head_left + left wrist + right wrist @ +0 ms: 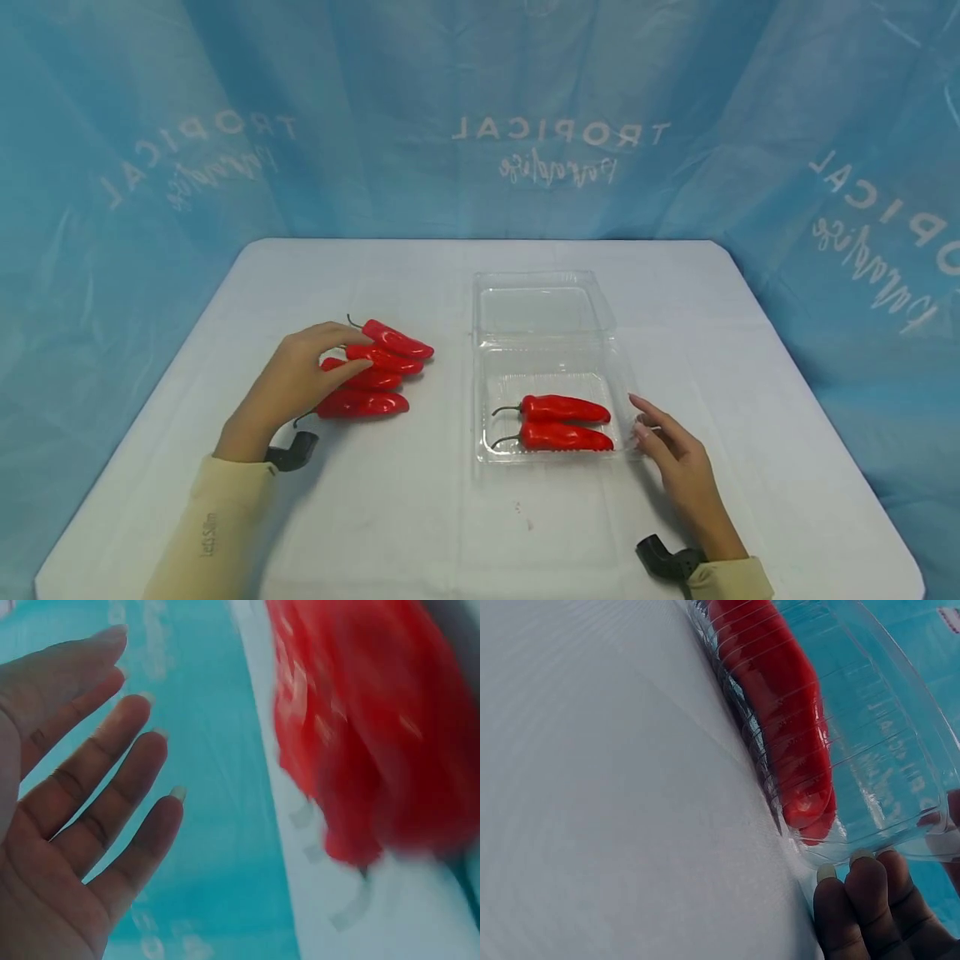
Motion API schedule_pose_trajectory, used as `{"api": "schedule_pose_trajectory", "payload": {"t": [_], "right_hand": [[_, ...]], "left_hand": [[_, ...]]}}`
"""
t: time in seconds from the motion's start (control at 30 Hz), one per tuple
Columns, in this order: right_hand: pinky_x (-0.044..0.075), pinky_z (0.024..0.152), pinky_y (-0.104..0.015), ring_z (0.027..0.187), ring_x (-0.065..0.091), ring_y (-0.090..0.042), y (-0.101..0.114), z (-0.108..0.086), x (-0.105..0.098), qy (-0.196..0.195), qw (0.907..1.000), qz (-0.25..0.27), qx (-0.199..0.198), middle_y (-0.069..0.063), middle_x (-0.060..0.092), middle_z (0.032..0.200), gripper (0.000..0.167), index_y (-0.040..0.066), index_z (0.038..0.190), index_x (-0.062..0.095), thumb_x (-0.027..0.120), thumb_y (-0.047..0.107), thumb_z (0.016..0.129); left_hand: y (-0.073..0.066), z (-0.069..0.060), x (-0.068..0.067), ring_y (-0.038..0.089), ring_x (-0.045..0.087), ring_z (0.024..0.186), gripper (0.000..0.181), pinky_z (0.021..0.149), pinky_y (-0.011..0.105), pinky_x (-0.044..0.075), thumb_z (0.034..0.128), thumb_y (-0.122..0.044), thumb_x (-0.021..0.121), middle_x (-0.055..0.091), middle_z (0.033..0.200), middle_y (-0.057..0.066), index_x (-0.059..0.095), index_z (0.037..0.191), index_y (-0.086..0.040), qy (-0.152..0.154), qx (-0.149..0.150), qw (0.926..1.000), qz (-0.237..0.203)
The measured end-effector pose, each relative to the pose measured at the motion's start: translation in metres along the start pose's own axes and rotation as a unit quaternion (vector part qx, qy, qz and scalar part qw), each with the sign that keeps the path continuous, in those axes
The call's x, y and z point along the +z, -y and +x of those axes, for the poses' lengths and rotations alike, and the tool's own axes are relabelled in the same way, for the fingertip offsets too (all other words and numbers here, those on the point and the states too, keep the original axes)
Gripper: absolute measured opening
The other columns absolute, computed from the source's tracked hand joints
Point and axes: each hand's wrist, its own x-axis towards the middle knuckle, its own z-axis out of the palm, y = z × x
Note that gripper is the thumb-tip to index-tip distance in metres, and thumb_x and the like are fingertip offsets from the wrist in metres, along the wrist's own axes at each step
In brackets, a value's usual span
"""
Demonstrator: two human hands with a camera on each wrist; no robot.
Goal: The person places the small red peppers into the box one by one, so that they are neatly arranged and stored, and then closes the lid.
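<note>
Several red chili peppers [362, 405] lie side by side on the left of the table. Over them my left hand [307, 367] reaches with thumb and fingers apart. The left wrist view has that palm [67, 847] with nothing in it, beside blurred red peppers [352, 712]. A clear plastic clamshell container [483, 375] stands right of centre, its lid [540, 304] laid back. Two red peppers [566, 408] rest in its base, stems to the left. My right hand [686, 471] lightly holds the base's right edge, fingertips [866, 881] against the outer wall.
A white table [397, 517] carries everything. Blue curtains [555, 67] with printed lettering hang behind it and along both sides. Black wrist-worn devices [292, 452] sit beneath both wrists.
</note>
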Motion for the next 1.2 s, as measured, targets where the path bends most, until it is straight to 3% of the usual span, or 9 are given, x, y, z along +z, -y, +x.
{"api": "schedule_pose_trajectory", "payload": {"t": [0.13,0.4,0.77,1.2], "right_hand": [[0.054,0.081,-0.017,0.091,0.063,-0.014,-0.002,0.0,-0.001,0.004,0.9999,-0.001,-0.011,-0.009,0.062,0.118,0.041,0.018,0.148,0.056,0.057,0.021,0.106],[0.055,0.081,-0.018,0.092,0.064,-0.014,-0.002,0.0,-0.002,-0.003,1.0,-0.001,0.0,-0.005,0.062,0.118,0.041,0.023,0.147,0.057,0.058,0.023,0.106],[0.055,0.081,-0.018,0.092,0.063,-0.015,-0.002,0.0,-0.001,-0.003,1.0,0.001,0.009,-0.004,0.062,0.118,0.042,0.024,0.147,0.057,0.058,0.024,0.106],[0.054,0.08,-0.018,0.091,0.063,-0.015,0.0,-0.001,0.0,0.003,0.9999,0.013,-0.004,-0.009,0.061,0.119,0.042,0.019,0.148,0.056,0.058,0.021,0.106]], "left_hand": [[0.021,-0.02,0.003,0.034,0.061,0.118,0.044,0.089,0.059,0.056,0.0827,-0.016,0.087,0.068,0.124,0.009,0.071,0.124,-0.017,0.007,-0.028,0.9996,-0.001],[0.04,-0.047,0.026,0.034,0.057,0.125,0.05,0.093,0.056,0.055,0.0778,-0.019,0.092,0.069,0.127,0.006,0.072,0.124,-0.019,0.028,-0.025,0.9991,-0.02],[0.041,-0.055,0.036,0.039,0.054,0.127,0.055,0.092,0.056,0.056,0.0784,-0.014,0.09,0.063,0.134,0.013,0.07,0.129,-0.016,0.039,-0.048,0.9981,-0.002],[0.042,-0.057,0.036,0.038,0.057,0.125,0.052,0.09,0.055,0.056,0.0797,-0.01,0.088,0.065,0.132,0.013,0.071,0.128,-0.014,0.01,-0.014,0.9998,0.002]]}}
